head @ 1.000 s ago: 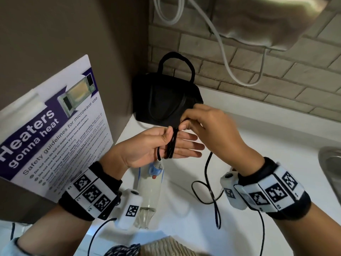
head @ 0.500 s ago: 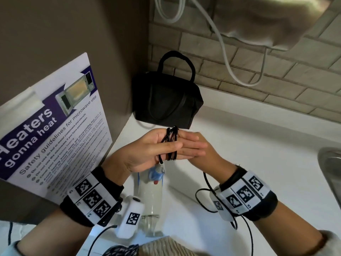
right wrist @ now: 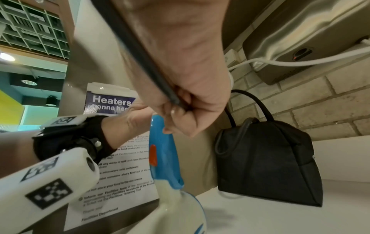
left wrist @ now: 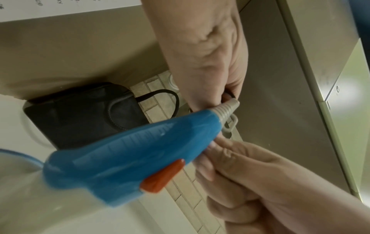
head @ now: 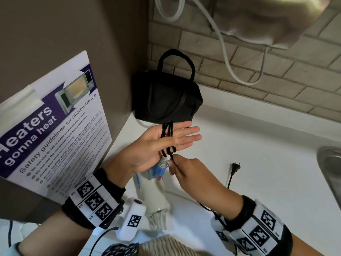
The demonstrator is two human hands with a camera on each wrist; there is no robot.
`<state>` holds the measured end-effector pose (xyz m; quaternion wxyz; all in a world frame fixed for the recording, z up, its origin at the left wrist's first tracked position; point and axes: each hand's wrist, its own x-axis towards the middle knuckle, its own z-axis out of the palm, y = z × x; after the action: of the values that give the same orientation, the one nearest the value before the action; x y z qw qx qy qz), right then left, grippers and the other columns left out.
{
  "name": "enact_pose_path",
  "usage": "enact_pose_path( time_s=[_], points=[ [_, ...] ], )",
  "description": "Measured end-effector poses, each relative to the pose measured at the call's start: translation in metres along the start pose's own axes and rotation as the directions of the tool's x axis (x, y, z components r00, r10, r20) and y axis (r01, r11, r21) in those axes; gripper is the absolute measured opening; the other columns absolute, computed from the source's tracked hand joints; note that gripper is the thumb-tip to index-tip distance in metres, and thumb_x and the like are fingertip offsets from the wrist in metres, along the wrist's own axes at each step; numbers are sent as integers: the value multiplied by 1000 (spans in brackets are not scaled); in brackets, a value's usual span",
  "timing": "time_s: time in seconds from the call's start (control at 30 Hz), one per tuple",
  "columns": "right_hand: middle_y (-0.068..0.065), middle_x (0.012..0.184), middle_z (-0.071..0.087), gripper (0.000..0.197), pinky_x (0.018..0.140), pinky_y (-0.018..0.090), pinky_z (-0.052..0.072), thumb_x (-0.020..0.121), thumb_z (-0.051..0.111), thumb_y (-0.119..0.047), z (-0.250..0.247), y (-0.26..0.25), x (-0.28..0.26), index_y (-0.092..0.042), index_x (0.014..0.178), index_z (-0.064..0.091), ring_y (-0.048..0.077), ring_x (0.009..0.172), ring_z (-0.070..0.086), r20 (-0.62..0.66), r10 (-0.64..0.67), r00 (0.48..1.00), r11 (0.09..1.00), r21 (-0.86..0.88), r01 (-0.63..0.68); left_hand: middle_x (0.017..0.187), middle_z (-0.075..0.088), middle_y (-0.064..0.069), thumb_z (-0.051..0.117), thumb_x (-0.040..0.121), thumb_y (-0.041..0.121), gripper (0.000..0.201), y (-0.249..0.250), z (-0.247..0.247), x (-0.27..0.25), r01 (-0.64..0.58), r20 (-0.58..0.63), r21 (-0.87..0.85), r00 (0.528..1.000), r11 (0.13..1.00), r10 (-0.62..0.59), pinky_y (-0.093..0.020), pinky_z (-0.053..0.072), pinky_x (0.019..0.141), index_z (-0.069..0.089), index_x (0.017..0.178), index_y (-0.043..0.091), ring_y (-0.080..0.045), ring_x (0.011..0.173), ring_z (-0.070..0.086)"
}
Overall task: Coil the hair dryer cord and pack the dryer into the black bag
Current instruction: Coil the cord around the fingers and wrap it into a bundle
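Note:
The black cord (head: 167, 137) is wound in loops round my left hand (head: 147, 145), whose fingers are straight and point right. The hair dryer (head: 156, 198), white with a blue handle end (left wrist: 140, 150) and an orange switch, hangs below that hand. My right hand (head: 184, 167) pinches the cord (right wrist: 140, 52) just under the left palm. The slack runs down past my right wrist to the plug (head: 234, 168), which lies on the counter. In the corner the black bag (head: 166, 97) stands upright with its handle up, just beyond my hands.
A microwave safety poster (head: 51, 130) hangs on the brown panel at left. A steel sink rim (head: 330, 163) shows at the right edge. A white cable (head: 227, 58) and a steel dispenser (head: 267, 19) hang on the brick wall above the white counter (head: 267, 154).
My right hand came out from behind the left hand and now pinches the cord below it. The plug has slid into view on the counter.

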<state>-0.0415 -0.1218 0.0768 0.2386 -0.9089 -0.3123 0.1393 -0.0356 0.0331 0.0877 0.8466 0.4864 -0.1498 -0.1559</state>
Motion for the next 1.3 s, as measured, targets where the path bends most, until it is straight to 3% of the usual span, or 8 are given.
enact_pose_path(
  time_s=[0.3,0.43,0.53,0.67,0.87,0.97,1.17,1.3],
  points=[
    [-15,61,46,27,65,39,47,100,35,-33,-22,-3,-21,-19,90,55,22,63,49,-85,10,996,997,-77,-17,139,52,-17,42,98,4,46,2,0,5,-7,-98,28,995,1000,10,-35,40,108,30,142,-1,-30,124,55],
    [-7,78,65,25,58,31,34,98,39,-33,-39,-7,-23,-23,90,60,22,68,55,-199,3,980,984,-171,-38,136,55,-18,40,98,6,45,2,-3,6,-6,-104,21,995,1000,8,-34,44,105,31,142,-2,-32,122,57],
    [-5,76,66,28,56,31,37,98,40,-37,-43,-9,-22,-21,87,61,24,66,58,-263,-47,964,979,-203,-7,135,56,-19,43,97,10,46,2,-6,6,4,-102,12,995,1000,-3,-36,43,106,32,141,-2,-34,122,57],
    [-7,65,56,34,58,37,46,97,38,-44,-47,-9,-27,-21,84,60,23,62,56,-279,-39,960,985,-174,-10,135,54,-21,40,98,9,45,7,-16,4,-14,-104,32,994,999,17,-37,42,107,33,140,-3,-36,123,55],
    [-11,48,40,30,47,27,35,93,49,-45,-65,-9,-30,-22,77,61,10,46,40,-446,-63,893,996,-83,29,136,53,-22,38,95,7,45,15,-23,0,-9,-107,53,994,999,15,-38,41,107,35,139,-4,-36,124,54],
    [-11,52,40,25,46,28,33,93,54,-37,-75,-13,-20,-20,77,62,12,48,39,-521,-116,846,993,-87,82,134,57,-18,41,92,12,48,16,-18,2,32,-56,73,998,997,-28,-36,42,106,37,138,-3,-32,125,54],
    [-4,70,61,12,54,38,47,91,58,-19,-88,-12,7,-18,80,64,18,63,57,-547,-167,820,982,-168,88,111,72,-3,39,87,13,41,21,-8,2,80,40,61,996,995,-82,-24,51,89,71,111,21,-21,108,67],
    [-8,68,57,16,52,37,46,91,54,-26,-88,-13,-2,-22,81,66,17,60,53,-495,-222,840,972,-180,151,127,63,-13,37,92,12,43,20,-20,1,22,-12,77,1000,997,-22,-28,48,96,49,132,2,-29,119,60]
  ],
)
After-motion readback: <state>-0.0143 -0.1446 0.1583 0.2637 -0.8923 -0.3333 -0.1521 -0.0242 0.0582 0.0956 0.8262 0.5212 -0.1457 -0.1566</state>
